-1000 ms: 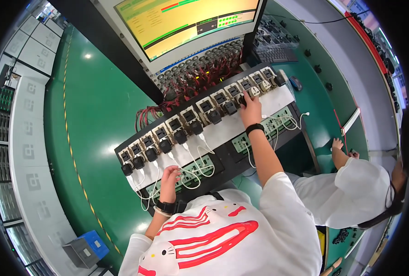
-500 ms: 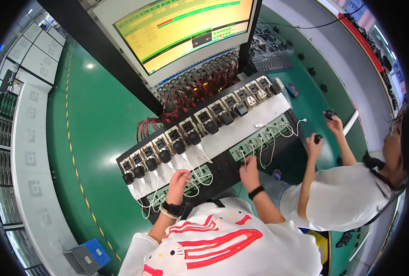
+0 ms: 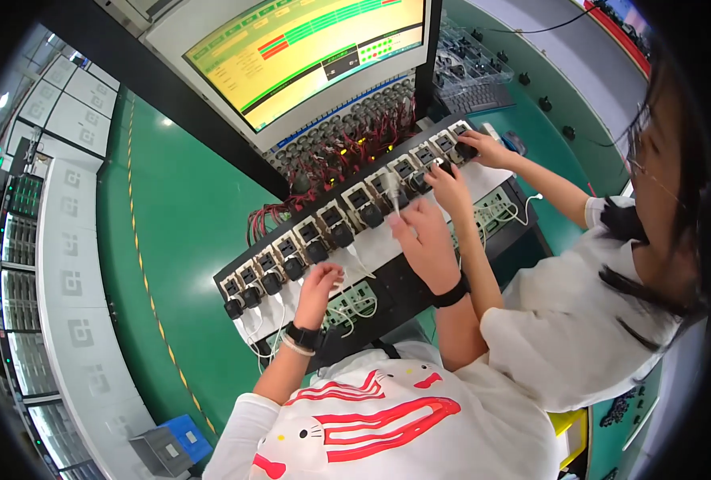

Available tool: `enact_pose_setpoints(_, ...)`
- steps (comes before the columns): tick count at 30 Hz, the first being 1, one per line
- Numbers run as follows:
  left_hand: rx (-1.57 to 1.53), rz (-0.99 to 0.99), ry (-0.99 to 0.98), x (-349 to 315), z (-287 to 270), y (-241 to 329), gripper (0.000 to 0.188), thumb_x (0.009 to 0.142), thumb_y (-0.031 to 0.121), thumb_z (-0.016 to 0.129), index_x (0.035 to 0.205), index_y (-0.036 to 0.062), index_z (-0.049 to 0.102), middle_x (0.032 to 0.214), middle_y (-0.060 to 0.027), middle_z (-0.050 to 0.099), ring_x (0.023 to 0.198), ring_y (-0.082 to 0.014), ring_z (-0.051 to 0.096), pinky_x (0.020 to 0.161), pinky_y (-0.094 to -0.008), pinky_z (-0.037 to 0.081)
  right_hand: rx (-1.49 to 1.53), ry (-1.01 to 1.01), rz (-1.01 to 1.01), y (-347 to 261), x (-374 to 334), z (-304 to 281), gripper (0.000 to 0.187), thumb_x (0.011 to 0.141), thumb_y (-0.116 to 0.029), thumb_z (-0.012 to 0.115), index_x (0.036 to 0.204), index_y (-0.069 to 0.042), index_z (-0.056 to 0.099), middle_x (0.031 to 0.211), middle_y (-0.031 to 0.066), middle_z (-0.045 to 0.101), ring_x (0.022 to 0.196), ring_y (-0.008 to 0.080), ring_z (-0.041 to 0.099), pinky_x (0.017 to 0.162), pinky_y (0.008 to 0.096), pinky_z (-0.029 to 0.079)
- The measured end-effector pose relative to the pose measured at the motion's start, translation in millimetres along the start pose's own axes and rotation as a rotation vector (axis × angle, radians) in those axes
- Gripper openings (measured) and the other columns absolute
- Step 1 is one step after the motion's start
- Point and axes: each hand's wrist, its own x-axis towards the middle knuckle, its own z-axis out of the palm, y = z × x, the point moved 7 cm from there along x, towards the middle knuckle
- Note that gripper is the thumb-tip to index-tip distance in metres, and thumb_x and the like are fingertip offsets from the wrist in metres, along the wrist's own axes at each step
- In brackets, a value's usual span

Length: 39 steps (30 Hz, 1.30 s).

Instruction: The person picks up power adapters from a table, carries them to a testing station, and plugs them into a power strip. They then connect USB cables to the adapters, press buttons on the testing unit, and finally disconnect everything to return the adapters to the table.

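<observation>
A slanted row of sockets (image 3: 284, 250) crosses the bench, with black plug-in adapters (image 3: 342, 234) seated in it. My right hand (image 3: 429, 248) is closed on a white cable (image 3: 392, 189), whose blurred plug end is by an adapter right of the row's middle. Over the white front strip, my left hand (image 3: 315, 290) has its fingers curled together; what they hold, if anything, is too small to make out. White cables run from several left adapters toward a green board (image 3: 354, 301) below that hand.
A co-worker's hands (image 3: 451, 190) reach in from the right, touching adapters at the row's right end. Behind the sockets are a lit monitor (image 3: 315, 60) and red wiring (image 3: 347, 164). A keyboard (image 3: 477, 99) lies at the far right; blue and grey bins (image 3: 167, 444) are at lower left.
My right hand has risen from the green board to the sockets with a white cable. My left hand has shifted slightly up and right. The co-worker's hands have moved in to the row's right end.
</observation>
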Motion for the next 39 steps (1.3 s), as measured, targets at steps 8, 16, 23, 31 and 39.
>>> enact_pose_setpoints(8,0.553,0.287,-0.131,91.0,16.5,47.0,0.028,0.087,0.020,0.056,0.105,-0.0006,0.059,0.092,-0.0076,0.064,0.083,-0.0154,0.059,0.074,-0.0274,0.046,0.964,-0.058,0.349,47.0,-24.5,65.2,0.024,0.095,-0.023,0.042,0.087,-0.002,0.052,0.065,0.0008,0.046,0.063,0.0074,0.041,0.060,0.0231,0.036)
enact_pose_setpoints(16,1.041,0.378,-0.134,160.6,64.1,27.1,0.041,0.078,0.026,0.064,0.112,0.0041,0.061,0.093,-0.0168,0.064,0.088,-0.0332,0.060,0.079,-0.0361,0.047,0.554,0.045,0.611,163.5,-60.2,155.6,0.028,0.096,-0.027,0.043,0.087,-0.004,0.058,0.066,0.0002,0.046,0.059,0.0097,0.044,0.056,0.0243,0.037)
enact_pose_setpoints(23,1.115,0.218,-0.101,158.7,69.7,36.1,0.041,0.076,0.027,0.067,0.113,0.0113,0.063,0.095,-0.0180,0.063,0.091,-0.0327,0.060,0.079,-0.0400,0.047,0.394,0.238,0.561,156.4,-56.6,163.0,0.028,0.095,-0.023,0.042,0.094,0.002,0.054,0.076,0.0145,0.057,0.071,0.0262,0.054,0.066,0.0361,0.042)
enact_pose_setpoints(31,1.142,0.063,-0.129,157.1,69.8,34.3,0.040,0.078,0.028,0.066,0.116,0.0141,0.062,0.109,-0.0139,0.062,0.101,-0.0314,0.058,0.085,-0.0397,0.046,0.270,0.279,0.573,138.6,-52.1,146.8,0.026,0.095,-0.024,0.043,0.089,-0.001,0.054,0.073,0.0211,0.057,0.070,0.0417,0.055,0.060,0.0451,0.041)
enact_pose_setpoints(39,1.084,0.193,-0.078,160.4,66.1,31.1,0.040,0.078,0.023,0.067,0.115,0.0114,0.062,0.093,-0.0182,0.064,0.084,-0.0321,0.061,0.076,-0.0379,0.047,0.204,0.254,0.675,129.2,-43.0,156.6,0.023,0.094,-0.021,0.044,0.088,0.000,0.052,0.075,0.0237,0.058,0.074,0.0432,0.056,0.063,0.0474,0.042)
